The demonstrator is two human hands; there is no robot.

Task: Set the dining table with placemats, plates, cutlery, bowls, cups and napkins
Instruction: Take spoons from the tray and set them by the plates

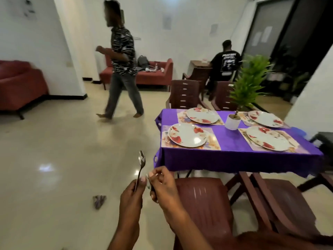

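Observation:
My left hand (132,194) grips the handle of a metal spoon (141,164), its bowl pointing up. Close beside it my right hand (163,184) pinches other cutlery (151,186); only a short dark piece shows between the fingers. Both hands are over the floor, left of and in front of the table (232,141) with its purple cloth. On the table lie several floral placemats, each with a flowered plate, such as the near left plate (187,135) and the near right plate (267,138).
A white pot with a green plant (233,121) stands mid-table. Brown plastic chairs (203,199) are close in front of me, others at the far side. One person walks across the floor (122,69), another sits at the back. A crumpled cloth (99,201) lies on the floor.

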